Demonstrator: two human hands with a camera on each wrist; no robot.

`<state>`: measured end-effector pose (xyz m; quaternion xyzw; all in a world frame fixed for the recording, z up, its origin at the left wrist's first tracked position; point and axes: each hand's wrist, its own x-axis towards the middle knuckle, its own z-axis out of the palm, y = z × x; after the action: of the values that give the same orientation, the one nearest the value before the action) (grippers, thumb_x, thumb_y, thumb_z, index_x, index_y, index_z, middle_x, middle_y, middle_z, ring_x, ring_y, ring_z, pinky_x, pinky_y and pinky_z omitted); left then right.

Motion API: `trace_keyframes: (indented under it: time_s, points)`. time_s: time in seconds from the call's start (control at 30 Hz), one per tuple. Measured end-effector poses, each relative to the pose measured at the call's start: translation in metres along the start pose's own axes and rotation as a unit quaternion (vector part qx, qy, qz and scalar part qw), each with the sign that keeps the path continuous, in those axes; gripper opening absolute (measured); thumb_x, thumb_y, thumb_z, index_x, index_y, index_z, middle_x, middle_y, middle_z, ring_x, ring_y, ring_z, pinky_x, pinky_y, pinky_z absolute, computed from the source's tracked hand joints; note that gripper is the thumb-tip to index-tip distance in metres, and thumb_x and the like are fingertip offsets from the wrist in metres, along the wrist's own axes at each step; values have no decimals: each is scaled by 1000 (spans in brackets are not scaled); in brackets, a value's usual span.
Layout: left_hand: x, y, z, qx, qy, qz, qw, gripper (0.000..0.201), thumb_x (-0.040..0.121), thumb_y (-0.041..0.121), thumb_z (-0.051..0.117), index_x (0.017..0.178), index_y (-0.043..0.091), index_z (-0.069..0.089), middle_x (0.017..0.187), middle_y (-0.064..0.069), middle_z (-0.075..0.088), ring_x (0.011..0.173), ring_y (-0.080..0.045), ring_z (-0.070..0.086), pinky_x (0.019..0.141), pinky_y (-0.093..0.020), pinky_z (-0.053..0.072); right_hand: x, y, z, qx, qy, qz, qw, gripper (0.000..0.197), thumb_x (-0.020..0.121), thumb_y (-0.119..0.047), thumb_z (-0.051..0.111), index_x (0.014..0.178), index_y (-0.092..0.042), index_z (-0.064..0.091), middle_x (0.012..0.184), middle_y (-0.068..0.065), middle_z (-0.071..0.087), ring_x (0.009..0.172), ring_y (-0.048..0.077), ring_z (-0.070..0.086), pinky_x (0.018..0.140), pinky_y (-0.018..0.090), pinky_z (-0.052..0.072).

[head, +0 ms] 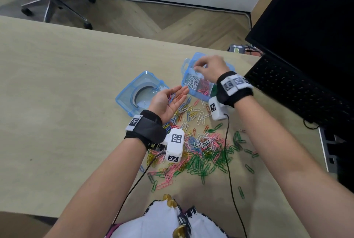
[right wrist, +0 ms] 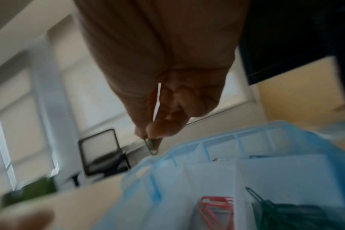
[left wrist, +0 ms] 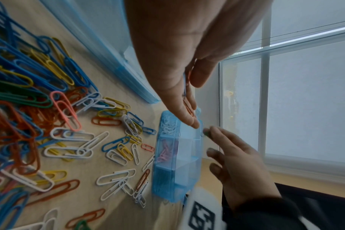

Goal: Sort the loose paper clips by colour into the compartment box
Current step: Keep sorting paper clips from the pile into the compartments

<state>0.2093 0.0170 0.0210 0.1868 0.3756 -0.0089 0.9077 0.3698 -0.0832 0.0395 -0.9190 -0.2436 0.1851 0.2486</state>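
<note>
The loose paper clips (head: 199, 147) are lying in a mixed heap of green, pink, white, blue, yellow and orange near the front edge of the surface (head: 57, 88), between the person's forearms. The compartment box (head: 199, 86) is sitting just beyond the heap, toward the far right edge, with white clips filling one section, pink ones the section beside it, and dark green ones in another. The right hand (head: 210, 69) is hovering over the box, its thumb and fingertips pinching a green clip (right wrist: 151, 146) that is hanging down above the far compartments. The left hand (head: 168, 100) is lying palm up and flat just left of the box, carrying a blue clip and an orange clip on its straight fingers (head: 180, 92). The box's blue lid (head: 138, 92) is resting open-side up behind the left hand. A black keyboard (head: 291, 92) is crowding the right edge beside the box, a monitor (head: 306, 17) looming above it. Two cables (head: 229, 161) are trailing across the heap.
</note>
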Motion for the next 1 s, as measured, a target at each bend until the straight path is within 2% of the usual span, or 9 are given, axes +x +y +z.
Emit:
trace_keyframes:
  time_s: [0.07, 0.13, 0.23, 0.37, 0.47, 0.53, 0.63, 0.77, 1.0]
  points:
    - [0, -2, 2, 9, -9, -6, 1000, 24, 99, 4, 36, 108, -5, 57, 104, -18, 68, 100, -26, 67, 86, -30, 54, -11, 14, -11, 63, 52, 24, 996, 8, 87, -18, 63, 84, -18, 71, 85, 3, 71, 59, 7, 55, 78, 32, 53]
    - [1, -4, 3, 19, -15, -12, 1000, 25, 99, 4, 36, 108, -5, 57, 106, -18, 68, 97, -24, 68, 86, -30, 54, -25, 32, -18, 40, 57, 52, 996, 12, 89, -19, 61, 80, -19, 69, 80, 1, 69, 58, 2, 55, 73, 24, 45]
    - [1, -11, 6, 31, -23, -18, 999, 26, 99, 5, 36, 112, -5, 56, 108, -18, 67, 99, -25, 66, 87, -31, 53, -46, 51, -22, -27, 29, 75, 996, 14, 89, -16, 60, 92, -12, 73, 90, 4, 72, 76, 13, 58, 82, 21, 45]
    - [-1, -18, 12, 37, -46, -27, 998, 27, 99, 7, 37, 116, -5, 55, 106, -20, 68, 101, -28, 66, 88, -32, 53, -61, 55, -21, 6, 39, 75, 996, 21, 89, -18, 64, 108, -10, 71, 98, 7, 72, 71, 11, 59, 89, 30, 52]
    - [0, -20, 15, 43, -60, -19, 997, 31, 100, 10, 36, 124, -4, 51, 111, -21, 66, 112, -29, 62, 93, -34, 50, -72, 36, -17, 69, 60, 13, 996, 19, 87, -17, 67, 104, -13, 74, 91, -3, 70, 60, -10, 56, 73, 10, 48]
    - [0, -21, 17, 43, -68, -19, 997, 35, 101, 11, 33, 126, -6, 50, 109, -22, 65, 101, -27, 67, 90, -33, 53, -82, 16, -9, 93, 19, -40, 995, 17, 84, -19, 71, 100, -20, 75, 82, -8, 69, 57, -14, 54, 64, 7, 42]
    - [-2, -21, 20, 28, -73, -25, 997, 37, 104, 15, 30, 115, -10, 54, 97, -22, 68, 81, -26, 71, 77, -32, 58, -90, -1, 7, 53, -15, -103, 993, 26, 81, -21, 74, 106, -26, 74, 85, -1, 66, 69, -1, 55, 72, 13, 43]
    - [1, -21, 17, 37, -55, -18, 998, 41, 105, 18, 29, 130, -10, 45, 111, -26, 59, 92, -30, 64, 81, -35, 55, -86, -1, 18, 41, 4, -89, 995, 26, 77, -19, 78, 103, -16, 75, 92, 11, 66, 80, 18, 60, 81, 27, 49]
    - [1, -18, 14, 21, -81, -34, 996, 42, 105, 20, 26, 109, -10, 54, 95, -26, 67, 78, -29, 71, 75, -35, 58, -88, 11, 7, 69, 7, -158, 985, 17, 75, -10, 78, 92, -12, 78, 83, 7, 67, 72, 12, 58, 71, 10, 43]
